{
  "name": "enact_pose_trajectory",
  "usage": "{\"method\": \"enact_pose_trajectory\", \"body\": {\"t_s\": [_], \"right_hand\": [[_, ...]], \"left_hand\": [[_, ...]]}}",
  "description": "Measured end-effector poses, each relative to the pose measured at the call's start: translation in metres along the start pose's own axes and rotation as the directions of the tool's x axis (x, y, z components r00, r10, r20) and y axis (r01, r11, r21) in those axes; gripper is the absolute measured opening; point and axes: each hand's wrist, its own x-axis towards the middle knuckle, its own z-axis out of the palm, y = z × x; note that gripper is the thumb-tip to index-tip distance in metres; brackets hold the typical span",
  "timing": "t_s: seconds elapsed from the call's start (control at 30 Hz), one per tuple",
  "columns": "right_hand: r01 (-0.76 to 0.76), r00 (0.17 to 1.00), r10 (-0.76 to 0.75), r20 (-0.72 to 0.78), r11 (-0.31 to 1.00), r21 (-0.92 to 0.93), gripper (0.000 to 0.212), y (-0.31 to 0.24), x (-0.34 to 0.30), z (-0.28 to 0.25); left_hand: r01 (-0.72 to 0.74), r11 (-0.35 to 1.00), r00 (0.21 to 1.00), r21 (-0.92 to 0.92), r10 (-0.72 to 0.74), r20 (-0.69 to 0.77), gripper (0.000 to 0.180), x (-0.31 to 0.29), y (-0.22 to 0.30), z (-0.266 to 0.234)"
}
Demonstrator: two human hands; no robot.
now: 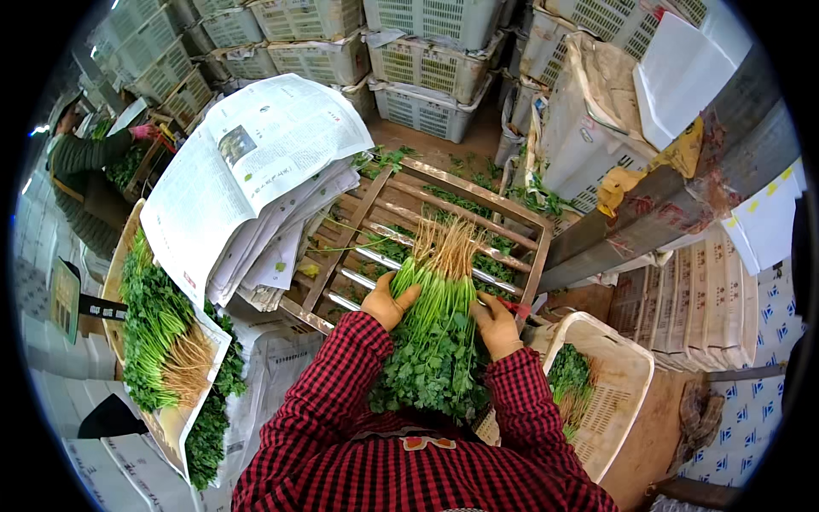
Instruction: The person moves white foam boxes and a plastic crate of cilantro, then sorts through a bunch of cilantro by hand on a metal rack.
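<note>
A large bunch of coriander (pixel 431 350) lies over the near edge of a slatted rack (pixel 471 193), roots pointing away from me and leaves toward my body. My left hand (pixel 388 301) grips the stems from the left, thumb on top. On the other side, my right hand (pixel 496 327) presses around the bunch, its fingers partly hidden under the leaves. Both hands look covered in tan gloves. Loose sprigs and leaves are scattered on and under the slats.
A stack of newspapers (pixel 256 162) covers the rack's left end. More coriander (pixel 171 328) lies on paper in a basket at left. At right stands a cream plastic crate (pixel 627 401) holding coriander, beside a metal post (pixel 682 192). Stacked crates (pixel 435 64) line the back; another person (pixel 90 175) works far left.
</note>
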Motion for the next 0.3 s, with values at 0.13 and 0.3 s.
{"method": "enact_pose_trajectory", "body": {"t_s": [0.13,0.3], "right_hand": [[0.268,0.963,-0.269,0.016,0.949,-0.168,0.083,0.020,0.021,0.023],[0.407,0.888,-0.458,0.045,0.827,0.387,0.060,0.000,0.049,0.085]], "left_hand": [[-0.099,0.983,0.993,-0.154,0.108,0.053,0.088,-0.010,0.020,0.005],[-0.006,1.000,0.999,0.008,0.005,0.052,0.094,0.003,0.018,0.027]]}}
